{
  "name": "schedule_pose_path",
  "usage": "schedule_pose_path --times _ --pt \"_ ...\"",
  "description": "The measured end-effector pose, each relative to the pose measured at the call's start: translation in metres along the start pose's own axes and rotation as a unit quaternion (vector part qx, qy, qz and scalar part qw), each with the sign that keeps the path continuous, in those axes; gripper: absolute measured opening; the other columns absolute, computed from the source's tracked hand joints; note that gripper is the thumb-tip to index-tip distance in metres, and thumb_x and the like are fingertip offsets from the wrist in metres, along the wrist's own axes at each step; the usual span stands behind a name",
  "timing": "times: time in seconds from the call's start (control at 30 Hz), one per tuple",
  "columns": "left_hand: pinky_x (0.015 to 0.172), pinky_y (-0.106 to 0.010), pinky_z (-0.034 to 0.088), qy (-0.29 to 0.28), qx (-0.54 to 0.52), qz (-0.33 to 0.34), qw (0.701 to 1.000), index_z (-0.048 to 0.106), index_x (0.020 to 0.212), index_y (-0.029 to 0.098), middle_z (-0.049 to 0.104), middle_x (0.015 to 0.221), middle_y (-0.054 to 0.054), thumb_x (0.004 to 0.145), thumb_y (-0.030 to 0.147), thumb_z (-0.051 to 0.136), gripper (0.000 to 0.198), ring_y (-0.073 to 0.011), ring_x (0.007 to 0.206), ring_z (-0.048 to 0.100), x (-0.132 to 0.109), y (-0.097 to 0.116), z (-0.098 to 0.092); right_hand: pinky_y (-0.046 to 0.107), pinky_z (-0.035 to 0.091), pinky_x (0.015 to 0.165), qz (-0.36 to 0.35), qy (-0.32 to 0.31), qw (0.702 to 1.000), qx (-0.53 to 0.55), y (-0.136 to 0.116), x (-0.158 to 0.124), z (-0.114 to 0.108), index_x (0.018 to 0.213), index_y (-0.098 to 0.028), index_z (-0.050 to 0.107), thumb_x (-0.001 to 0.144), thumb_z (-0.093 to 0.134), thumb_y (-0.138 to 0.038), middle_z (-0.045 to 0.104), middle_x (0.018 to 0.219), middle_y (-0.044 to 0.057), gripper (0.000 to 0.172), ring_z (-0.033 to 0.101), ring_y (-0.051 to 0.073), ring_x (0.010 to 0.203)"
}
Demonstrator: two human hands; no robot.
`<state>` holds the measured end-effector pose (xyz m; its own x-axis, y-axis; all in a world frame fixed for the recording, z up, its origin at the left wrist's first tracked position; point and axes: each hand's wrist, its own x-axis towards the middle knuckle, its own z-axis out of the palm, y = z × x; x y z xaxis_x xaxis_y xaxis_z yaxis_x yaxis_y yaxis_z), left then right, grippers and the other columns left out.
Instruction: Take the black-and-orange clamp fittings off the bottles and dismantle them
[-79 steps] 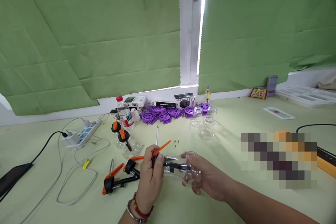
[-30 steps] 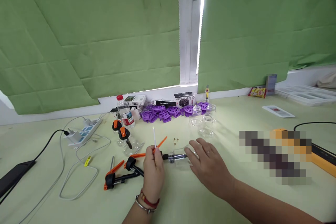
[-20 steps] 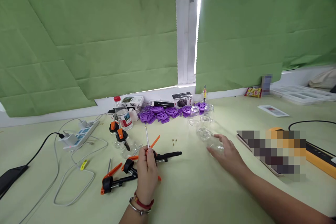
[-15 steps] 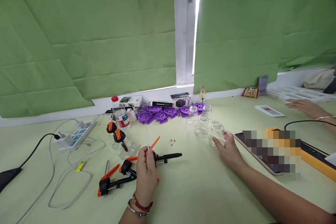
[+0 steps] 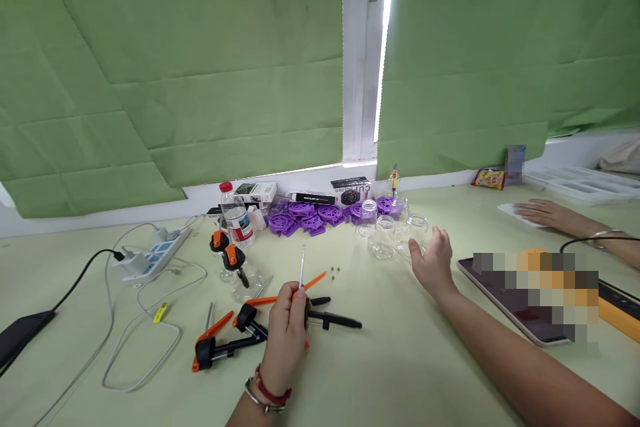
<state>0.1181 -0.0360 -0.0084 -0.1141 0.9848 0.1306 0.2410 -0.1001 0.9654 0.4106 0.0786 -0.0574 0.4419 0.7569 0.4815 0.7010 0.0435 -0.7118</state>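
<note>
Your left hand (image 5: 287,330) pinches a black and orange bottle top (image 5: 343,321) between thumb and fingers; its black stem points right, and a pale tube (image 5: 301,268) projects from the grip, away from you. Your right hand (image 5: 434,263) is spread, thumb apart from fingers, just beside an upright clear bottle (image 5: 418,225); whether it touches the glass cannot be determined. Other clear bottles (image 5: 384,239) stand to its left, in front of purple parts (image 5: 330,215). Three small brass pieces (image 5: 333,272) lie on the table (image 5: 390,373) between your hands. Loose tops (image 5: 205,352) lie left of your left hand. At far right, a co-worker's hand (image 5: 545,212) rests on a white card (image 5: 510,211).
</note>
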Motion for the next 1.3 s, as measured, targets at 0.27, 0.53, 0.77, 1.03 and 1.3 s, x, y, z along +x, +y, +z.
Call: schedule_pose_path --times 0.27,0.53,0.77,1.03,1.3 --pt "0.051 -0.022 0.03 -0.245 0.008 -0.025 0.969 0.056 0.077 0.015 0.05 0.061 0.001 0.087 0.039 0.043 0.029 -0.01 0.054 0.038 -0.005 0.012 -0.003 0.029 0.038 0.055 0.031 -0.422 0.883 0.203 -0.106 -0.064 -0.016 0.065 -0.018 0.058 0.084 0.039 -0.059 0.056 0.06 0.003 0.049 0.05 0.016 0.057" --pt "0.05 -0.023 0.029 -0.208 0.046 -0.066 0.975 0.053 0.07 0.017 0.05 0.058 0.002 0.085 0.037 0.041 0.027 -0.0113 0.052 0.039 0.003 0.004 -0.008 0.023 0.035 0.054 0.135 -0.498 0.772 0.372 -0.105 -0.064 0.021 0.075 -0.017 0.057 0.065 0.071 -0.044 0.052 0.062 -0.003 0.032 0.042 0.008 0.055" --pt "0.051 -0.023 0.029 -0.182 0.071 -0.063 0.979 0.049 0.067 0.018 0.044 0.057 0.003 0.084 0.036 0.04 0.027 -0.0123 0.054 0.039 0.007 -0.002 -0.009 0.019 0.023 0.037 0.207 -0.543 0.733 0.353 -0.095 -0.068 0.039 0.069 -0.017 0.052 0.072 0.062 -0.054 0.046 0.048 -0.006 0.039 0.033 0.005 0.038" --pt "0.053 -0.024 0.03 -0.191 0.082 -0.066 0.976 0.05 0.068 0.018 0.046 0.059 0.003 0.084 0.036 0.039 0.027 -0.0133 0.056 0.04 0.007 -0.004 -0.007 0.019 0.025 0.036 0.235 -0.552 0.711 0.366 -0.091 -0.07 0.042 0.064 -0.016 0.05 0.072 0.064 -0.052 0.045 0.048 -0.006 0.039 0.033 0.004 0.038" --pt "0.053 -0.024 0.03 -0.195 0.085 -0.069 0.975 0.052 0.068 0.018 0.044 0.06 0.002 0.083 0.035 0.039 0.026 -0.0138 0.058 0.041 0.007 -0.001 -0.006 0.019 0.021 0.033 0.231 -0.566 0.707 0.355 -0.091 -0.069 0.043 0.065 -0.016 0.053 0.072 0.063 -0.055 0.044 0.045 -0.007 0.041 0.029 0.003 0.034"
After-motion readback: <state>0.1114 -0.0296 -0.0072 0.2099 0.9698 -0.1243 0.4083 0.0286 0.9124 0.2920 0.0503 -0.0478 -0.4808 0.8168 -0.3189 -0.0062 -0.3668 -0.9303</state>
